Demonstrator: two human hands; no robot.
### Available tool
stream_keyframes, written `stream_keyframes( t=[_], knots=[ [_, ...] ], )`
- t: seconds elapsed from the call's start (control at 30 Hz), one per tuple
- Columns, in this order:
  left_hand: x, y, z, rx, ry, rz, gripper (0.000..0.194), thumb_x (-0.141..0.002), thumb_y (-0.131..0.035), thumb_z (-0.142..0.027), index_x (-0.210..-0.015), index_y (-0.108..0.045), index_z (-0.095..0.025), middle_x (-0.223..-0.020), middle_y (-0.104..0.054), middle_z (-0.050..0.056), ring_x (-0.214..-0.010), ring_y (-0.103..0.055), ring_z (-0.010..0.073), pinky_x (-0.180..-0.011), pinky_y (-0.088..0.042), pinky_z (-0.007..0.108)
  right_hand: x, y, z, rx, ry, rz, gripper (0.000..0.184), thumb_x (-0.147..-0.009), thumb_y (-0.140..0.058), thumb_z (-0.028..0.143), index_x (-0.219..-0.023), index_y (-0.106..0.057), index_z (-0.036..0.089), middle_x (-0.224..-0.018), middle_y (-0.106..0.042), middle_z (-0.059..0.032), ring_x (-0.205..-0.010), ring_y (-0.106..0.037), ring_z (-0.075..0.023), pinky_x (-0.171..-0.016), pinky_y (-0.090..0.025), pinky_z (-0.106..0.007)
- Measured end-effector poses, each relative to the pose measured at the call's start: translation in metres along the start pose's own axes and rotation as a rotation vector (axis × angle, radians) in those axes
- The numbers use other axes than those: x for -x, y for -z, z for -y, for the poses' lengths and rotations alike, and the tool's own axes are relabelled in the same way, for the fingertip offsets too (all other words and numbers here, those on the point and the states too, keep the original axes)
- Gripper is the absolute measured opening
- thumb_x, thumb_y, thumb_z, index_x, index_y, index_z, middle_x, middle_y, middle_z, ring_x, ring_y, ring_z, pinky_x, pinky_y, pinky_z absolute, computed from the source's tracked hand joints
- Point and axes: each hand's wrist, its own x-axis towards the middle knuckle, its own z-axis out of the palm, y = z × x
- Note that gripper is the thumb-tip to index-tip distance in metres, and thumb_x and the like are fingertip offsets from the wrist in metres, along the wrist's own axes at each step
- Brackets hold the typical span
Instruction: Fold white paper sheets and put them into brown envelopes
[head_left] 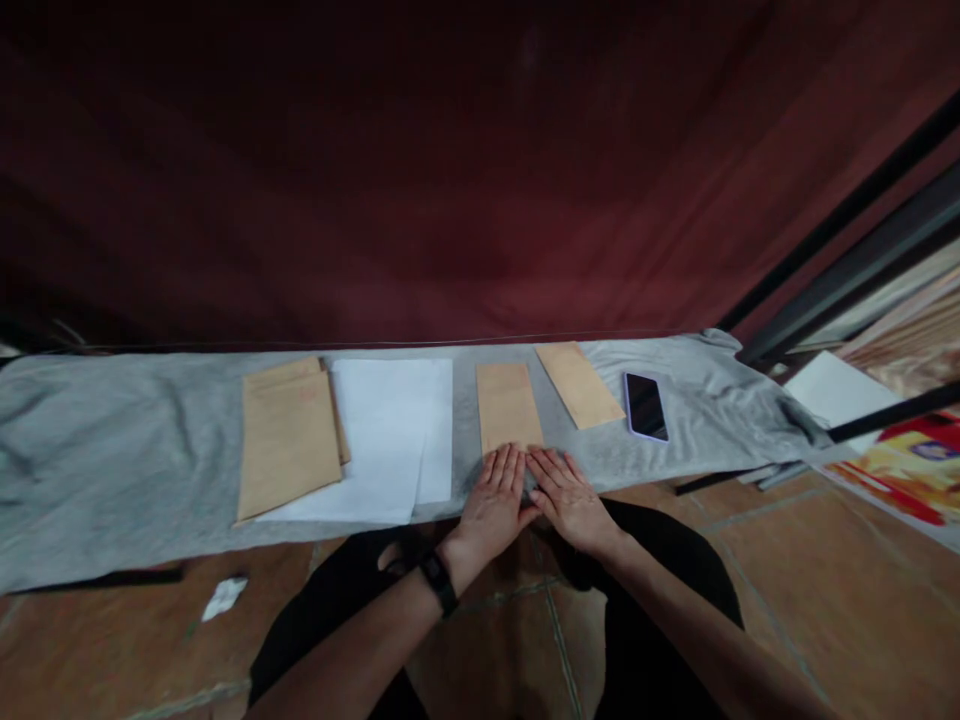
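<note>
A small brown paper envelope (508, 403) lies flat in front of me on the grey cloth. My left hand (491, 505), with a black band on its wrist, rests its outstretched fingers on the envelope's near end. Beside it, my right hand (568, 502) lies flat too, fingertips at the same near edge and thumbs almost meeting. Neither hand grips anything. A second small brown envelope (579, 385) lies slightly slanted to the right. On the left, larger brown envelopes (289, 440) overlap white paper sheets (390, 430).
A phone (646, 407) with a purple edge lies right of the envelopes. The grey cloth (112, 450) covers a narrow bench, with a dark red curtain (450, 200) behind. Crumpled white paper (224, 598) is on the tiled floor. Dark metal bars (862, 250) and a colourful printed board (911, 460) stand right.
</note>
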Motion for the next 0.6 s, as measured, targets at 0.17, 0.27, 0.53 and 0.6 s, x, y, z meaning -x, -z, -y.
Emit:
stream_keyframes(
  t=[0.17, 0.27, 0.53, 0.6],
  knots=[
    [-0.001, 0.001, 0.003, -0.027, -0.013, 0.071, 0.081, -0.092, -0.051, -0.053, -0.150, -0.034, 0.001, -0.159, -0.029, 0.025, -0.150, -0.026, 0.0330, -0.122, -0.022, 0.047, -0.004, -0.001, 0.002, -0.018, 0.022, -0.005, 0.056, -0.105, -0.038, 0.038, -0.154, -0.034, 0.013, -0.158, -0.036, -0.0126, -0.147, -0.033, -0.0246, -0.122, -0.025, -0.049],
    [-0.001, 0.000, 0.003, -0.048, -0.008, 0.071, 0.078, -0.092, -0.051, -0.051, -0.149, -0.036, 0.000, -0.158, -0.032, 0.024, -0.149, -0.027, 0.0331, -0.121, -0.024, 0.046, -0.005, 0.001, 0.000, -0.033, 0.016, -0.016, 0.054, -0.104, -0.039, 0.037, -0.154, -0.036, 0.016, -0.157, -0.039, -0.0114, -0.145, -0.037, -0.0248, -0.121, -0.027, -0.050],
    [0.001, -0.003, 0.005, -0.033, 0.006, 0.039, 0.078, -0.094, -0.048, -0.055, -0.151, -0.034, -0.003, -0.157, -0.034, 0.025, -0.149, -0.027, 0.0319, -0.121, -0.025, 0.048, -0.002, 0.006, -0.009, -0.108, -0.037, -0.028, 0.051, -0.104, -0.039, 0.035, -0.153, -0.039, 0.022, -0.155, -0.043, -0.0088, -0.141, -0.042, -0.0268, -0.120, -0.028, -0.052],
    [0.003, -0.002, 0.007, -0.047, 0.016, 0.046, 0.078, -0.093, -0.050, -0.055, -0.149, -0.037, -0.002, -0.156, -0.035, 0.026, -0.149, -0.029, 0.0327, -0.120, -0.026, 0.047, 0.000, 0.006, -0.011, -0.113, -0.034, -0.033, 0.052, -0.104, -0.039, 0.034, -0.154, -0.038, 0.023, -0.155, -0.043, -0.0083, -0.142, -0.042, -0.0265, -0.120, -0.028, -0.052]
  ],
)
